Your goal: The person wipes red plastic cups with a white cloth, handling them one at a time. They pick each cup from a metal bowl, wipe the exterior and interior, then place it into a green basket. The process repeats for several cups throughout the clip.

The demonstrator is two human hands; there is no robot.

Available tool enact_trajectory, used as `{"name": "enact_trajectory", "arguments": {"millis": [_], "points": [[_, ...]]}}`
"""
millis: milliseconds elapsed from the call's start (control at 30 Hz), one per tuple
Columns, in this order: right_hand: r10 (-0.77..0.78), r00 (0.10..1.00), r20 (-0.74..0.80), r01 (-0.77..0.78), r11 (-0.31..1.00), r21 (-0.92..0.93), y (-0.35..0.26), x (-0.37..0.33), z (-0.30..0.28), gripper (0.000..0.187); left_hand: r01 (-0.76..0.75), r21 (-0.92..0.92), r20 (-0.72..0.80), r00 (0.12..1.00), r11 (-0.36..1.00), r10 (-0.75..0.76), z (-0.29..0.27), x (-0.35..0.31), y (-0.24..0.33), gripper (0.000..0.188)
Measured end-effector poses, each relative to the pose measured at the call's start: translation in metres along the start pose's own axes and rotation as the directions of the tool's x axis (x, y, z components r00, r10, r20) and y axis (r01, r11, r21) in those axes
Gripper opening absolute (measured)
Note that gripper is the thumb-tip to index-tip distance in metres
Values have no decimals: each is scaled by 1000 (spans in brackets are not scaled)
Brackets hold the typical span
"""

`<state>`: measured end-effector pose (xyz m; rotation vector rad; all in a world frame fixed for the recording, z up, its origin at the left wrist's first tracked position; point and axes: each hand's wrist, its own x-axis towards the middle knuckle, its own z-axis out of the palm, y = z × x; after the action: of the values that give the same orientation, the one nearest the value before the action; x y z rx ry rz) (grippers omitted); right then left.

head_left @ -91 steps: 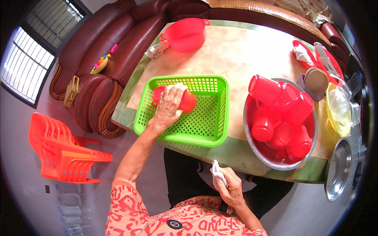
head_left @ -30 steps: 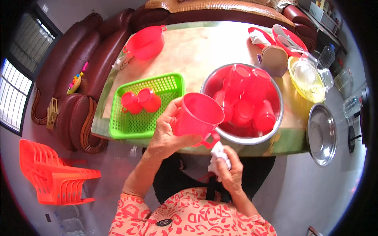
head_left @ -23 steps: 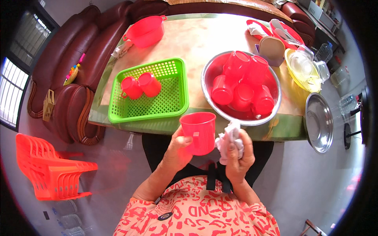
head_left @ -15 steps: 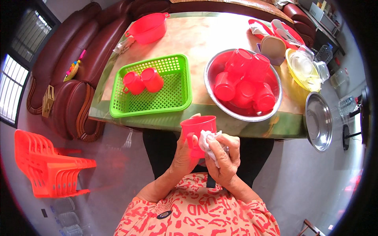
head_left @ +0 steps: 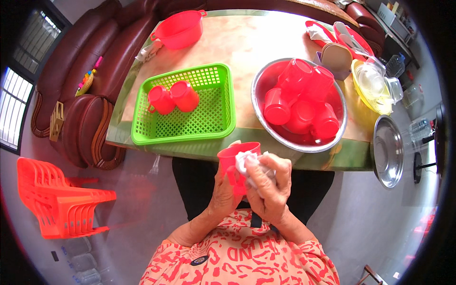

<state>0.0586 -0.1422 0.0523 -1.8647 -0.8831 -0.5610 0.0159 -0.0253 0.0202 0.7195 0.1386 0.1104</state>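
My left hand (head_left: pixel 222 192) is wrapped round a red plastic mug (head_left: pixel 229 156), held upright in front of my body at the table's near edge. In my right hand (head_left: pixel 271 187) is a bunched white cloth (head_left: pixel 247 160), pressed against the mug's side near the rim and handle. Beyond and to the left, a green plastic basket (head_left: pixel 190 135) contains two red mugs (head_left: pixel 184 96) lying side by side. To the right, a metal basin (head_left: pixel 259 121) holds several more red mugs (head_left: pixel 302 115), heaped together.
A red plastic tub (head_left: pixel 178 29) stands at the table's far left. On the right are a yellow basket (head_left: pixel 363 97) of clear containers, red trays (head_left: pixel 354 38) and a metal bowl (head_left: pixel 388 152) at the edge. Stacked orange chairs (head_left: pixel 61 199) stand left on the floor.
The cloth in my right hand has shifted slightly up and left on the mug, toward its rim. My left hand keeps its hold, and the view has moved a little.
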Motion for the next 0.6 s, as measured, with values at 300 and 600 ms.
{"name": "enact_trajectory", "arguments": {"millis": [300, 600], "points": [[216, 967, -134, -186, 961, 206, 9, 1, 10, 29, 26, 95, -32, 999, 995, -23, 0, -2, -1, 97], [414, 910, 21, -387, 831, 400, 13, 1, 11, 30, -37, 39, -43, 998, 999, 38, 5, -7, -1, 100]]}}
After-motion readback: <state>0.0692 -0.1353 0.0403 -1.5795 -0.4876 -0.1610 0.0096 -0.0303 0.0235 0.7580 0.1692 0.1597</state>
